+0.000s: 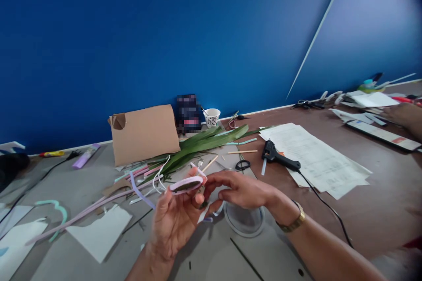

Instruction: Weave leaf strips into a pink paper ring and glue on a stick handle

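The person's left hand [176,224] is curled, palm up, pinching an oval disc with a pale pink rim and dark green-brown face [186,185] between thumb and fingers, above the grey part of the bench [211,261]. The disc's long axis runs roughly along the bench's back edge, its right end slightly raised. That end points toward the right hand [244,189], which reaches in from the right with its fingers bent and thumb near the forefinger; whether it pinches anything cannot be told. The left hand is the nearer, already touching the disc.

At the back edge stands a white paper cup with a black pattern [212,118], a thin stick leaning from it; its other contents are hidden. Under the right hand lies a round, translucent, rimmed piece [244,234], perhaps a lid or a shallow dish.
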Demonstrator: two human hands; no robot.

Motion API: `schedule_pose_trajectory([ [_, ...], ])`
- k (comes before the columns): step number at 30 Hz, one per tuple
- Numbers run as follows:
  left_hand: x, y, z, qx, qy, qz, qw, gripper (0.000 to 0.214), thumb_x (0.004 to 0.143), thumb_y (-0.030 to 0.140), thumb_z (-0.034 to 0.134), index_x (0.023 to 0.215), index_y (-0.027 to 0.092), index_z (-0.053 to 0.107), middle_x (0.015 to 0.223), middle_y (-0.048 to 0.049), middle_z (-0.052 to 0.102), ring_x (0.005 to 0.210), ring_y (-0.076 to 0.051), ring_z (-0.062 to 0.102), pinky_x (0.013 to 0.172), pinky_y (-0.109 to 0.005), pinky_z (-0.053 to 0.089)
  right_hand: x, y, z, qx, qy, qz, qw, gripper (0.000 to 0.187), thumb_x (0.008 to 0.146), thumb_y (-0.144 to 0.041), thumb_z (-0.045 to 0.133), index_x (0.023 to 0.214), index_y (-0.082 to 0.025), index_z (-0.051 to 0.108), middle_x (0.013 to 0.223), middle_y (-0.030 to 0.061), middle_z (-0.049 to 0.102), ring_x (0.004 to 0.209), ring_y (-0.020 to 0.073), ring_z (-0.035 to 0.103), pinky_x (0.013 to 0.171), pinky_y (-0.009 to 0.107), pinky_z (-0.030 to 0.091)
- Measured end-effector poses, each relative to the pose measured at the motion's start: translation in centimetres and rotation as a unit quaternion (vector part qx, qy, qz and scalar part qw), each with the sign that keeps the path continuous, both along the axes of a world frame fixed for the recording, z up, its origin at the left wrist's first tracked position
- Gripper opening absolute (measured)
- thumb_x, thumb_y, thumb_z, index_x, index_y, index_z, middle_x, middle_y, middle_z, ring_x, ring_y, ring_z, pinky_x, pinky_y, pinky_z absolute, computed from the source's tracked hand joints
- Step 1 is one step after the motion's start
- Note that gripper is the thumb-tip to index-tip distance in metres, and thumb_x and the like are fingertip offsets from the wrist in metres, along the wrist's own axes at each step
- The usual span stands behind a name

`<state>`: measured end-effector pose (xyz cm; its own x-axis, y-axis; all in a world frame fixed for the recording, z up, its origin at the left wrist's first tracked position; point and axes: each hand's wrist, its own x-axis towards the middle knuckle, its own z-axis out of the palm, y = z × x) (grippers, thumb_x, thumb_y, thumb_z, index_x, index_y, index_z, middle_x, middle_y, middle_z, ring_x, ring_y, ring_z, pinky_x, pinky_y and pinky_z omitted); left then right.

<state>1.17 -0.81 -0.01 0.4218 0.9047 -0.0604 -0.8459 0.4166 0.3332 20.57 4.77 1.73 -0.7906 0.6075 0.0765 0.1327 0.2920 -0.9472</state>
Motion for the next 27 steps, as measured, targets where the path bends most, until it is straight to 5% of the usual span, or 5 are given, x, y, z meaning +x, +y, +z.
schedule_pose_trajectory([
  [12,-0.3,0.1,-0.4,0.091,-0.028,-0.069,0.993,0.049,0.081,0.038,0.064,0.128,0.027,0.057,0.115,-0.0103,0.071,0.099,-0.027,0.069,0.102,-0.062,0.036,0.5,1.1,-1.4,-0.119,0.04,0.004,0.992,0.022,0.081,-0.017,0.058,0.103,-0.015,0.063,0.079,0.0005,0.061,0.072,0.0117,0.057,0.069,0.024,0.048],
  [19,-2.1,1.2,1.1,0.103,0.086,0.128,0.983,0.049,0.076,0.038,0.07,0.121,0.019,0.063,0.11,-0.011,0.073,0.084,-0.021,0.069,0.098,-0.049,0.047,0.2,1.5,-2.5,0.104,-0.051,-0.267,0.957,0.026,0.088,-0.023,0.051,0.068,-0.013,0.064,0.1,0.0114,0.061,0.081,0.0183,0.059,0.068,0.029,0.043],
  [22,-2.6,1.6,1.3,0.095,0.109,0.173,0.974,0.05,0.073,0.041,0.072,0.119,0.024,0.063,0.109,-0.0082,0.073,0.086,-0.021,0.068,0.096,-0.049,0.049,-0.8,1.2,-2.9,0.17,-0.052,-0.294,0.939,0.018,0.082,-0.017,0.057,0.064,-0.014,0.062,0.117,0.0131,0.056,0.094,0.0219,0.057,0.077,0.032,0.042],
  [25,-2.0,1.4,0.9,0.095,0.142,0.154,0.973,0.05,0.072,0.043,0.073,0.118,0.024,0.064,0.107,-0.0067,0.073,0.09,-0.022,0.066,0.095,-0.046,0.05,-1.7,0.8,-3.2,0.253,-0.064,-0.297,0.918,0.008,0.077,-0.01,0.06,0.076,-0.016,0.065,0.095,0.0082,0.063,0.087,0.0207,0.056,0.083,0.037,0.04],
  [27,-1.4,1.1,0.5,0.104,0.163,0.131,0.972,0.055,0.07,0.042,0.074,0.12,0.023,0.062,0.109,-0.0066,0.072,0.094,-0.022,0.065,0.096,-0.041,0.048,-1.9,0.6,-3.4,0.263,-0.071,-0.285,0.919,0.028,0.075,-0.004,0.057,0.099,-0.017,0.065,0.084,0.0047,0.064,0.082,0.0196,0.056,0.084,0.038,0.041],
])
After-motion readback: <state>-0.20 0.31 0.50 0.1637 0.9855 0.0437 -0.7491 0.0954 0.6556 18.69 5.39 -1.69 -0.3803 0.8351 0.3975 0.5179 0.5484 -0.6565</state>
